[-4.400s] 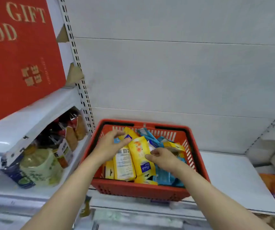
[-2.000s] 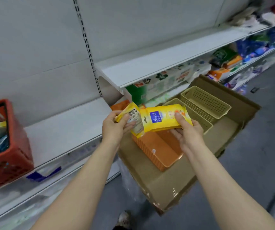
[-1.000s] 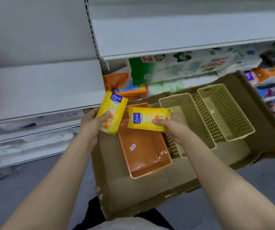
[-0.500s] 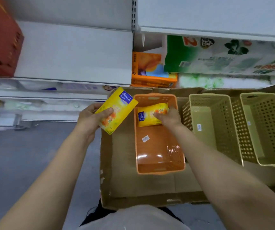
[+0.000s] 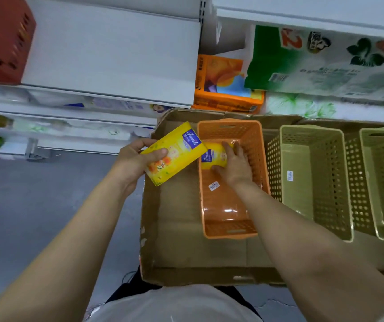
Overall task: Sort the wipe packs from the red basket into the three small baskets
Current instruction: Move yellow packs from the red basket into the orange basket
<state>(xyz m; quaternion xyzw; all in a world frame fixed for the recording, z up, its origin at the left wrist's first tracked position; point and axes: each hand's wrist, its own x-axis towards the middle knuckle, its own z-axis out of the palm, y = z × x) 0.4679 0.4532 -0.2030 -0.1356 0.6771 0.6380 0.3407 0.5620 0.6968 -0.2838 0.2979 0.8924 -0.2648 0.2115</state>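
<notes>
Step in hand, as judged: first yellow wipe pack (image 5: 214,156) is being set down at the far end of the orange basket (image 5: 230,224). It should be laid flat against the 12 o'clock wall so room is left for the rest, and released only once it is resting on the floor of the basket. Second yellow wipe pack (image 5: 173,153) is best kept clear of the rim until the right hand is out, then placed beside or on top of the first, same orientation.

Right hand (image 5: 234,166): reached down into the basket, palm down, fingers curled over the pack, thumb at its near edge; pack is gripped.

Left hand (image 5: 133,162): held outside the basket at its 9 o'clock, just above the cardboard box (image 5: 181,252) edge; second pack is pinched between thumb on top and fingers beneath, tilted, upper corner overlapping the basket rim.

Two beige baskets (image 5: 314,182) at 3 o'clock hold no packs. Red basket (image 5: 3,38) sits on the shelf at 10 o'clock, well apart.
</notes>
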